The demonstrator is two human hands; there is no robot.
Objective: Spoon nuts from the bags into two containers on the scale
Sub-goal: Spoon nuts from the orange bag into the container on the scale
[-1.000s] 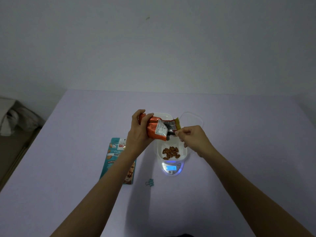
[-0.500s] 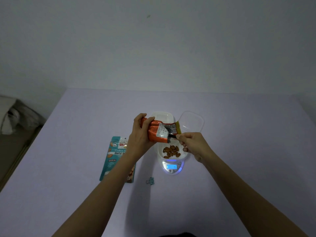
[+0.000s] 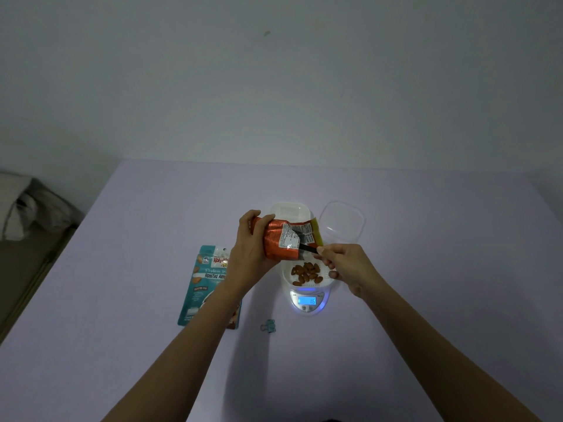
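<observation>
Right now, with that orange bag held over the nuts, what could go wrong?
1. The left hand holds the orange bag on its side above the white container; nuts could tumble out too fast and overshoot the weight on the scale.
2. The right hand, pinching the black spoon, hangs close to the container's rim; a bump might shift it or spoil the reading.
</observation>
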